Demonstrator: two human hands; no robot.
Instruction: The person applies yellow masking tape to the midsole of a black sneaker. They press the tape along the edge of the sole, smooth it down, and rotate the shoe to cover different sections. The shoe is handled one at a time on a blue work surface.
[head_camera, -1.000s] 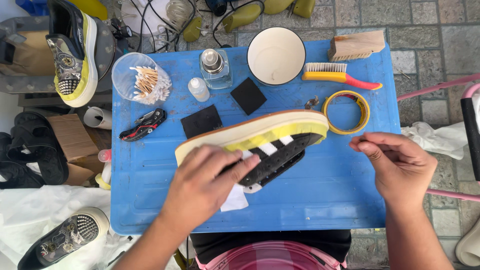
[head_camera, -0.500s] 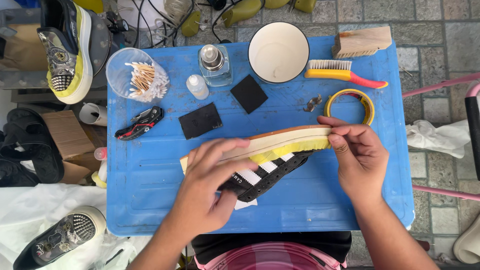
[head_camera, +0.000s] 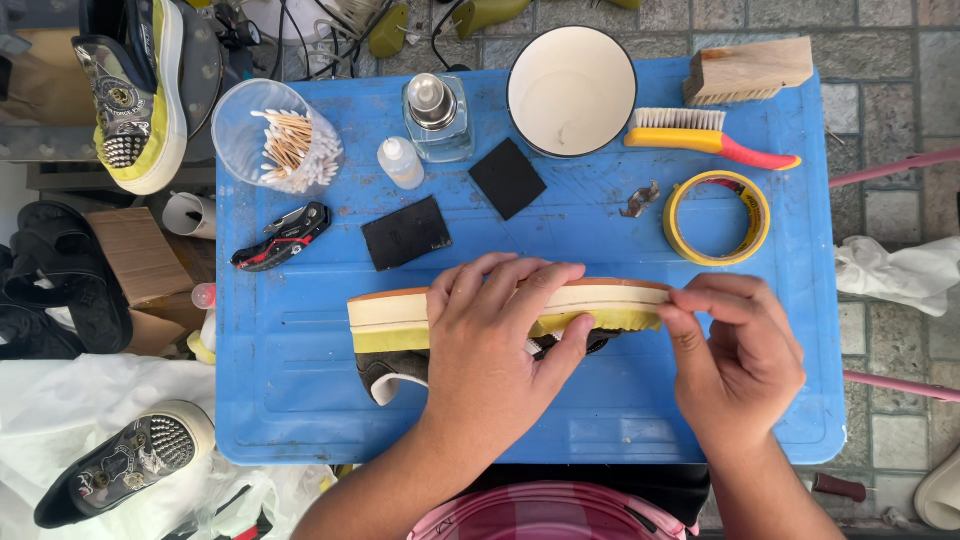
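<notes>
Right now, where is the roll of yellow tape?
The roll of yellow tape lies on the blue table's far right, below the yellow-handled brush, above the right hand.

- Single head view, looking straight down on blue table (head_camera: 300, 400).
- Close: table nearly fills frame, near edge at bottom by wearer's lap.
- Paved ground shows beyond table's far and right edges.

The left hand (head_camera: 495, 345) presses down over a shoe (head_camera: 400, 320) lying on its side, while the right hand (head_camera: 735, 365) pinches its sole end; tape roll (head_camera: 717, 217) lies just beyond.
</notes>
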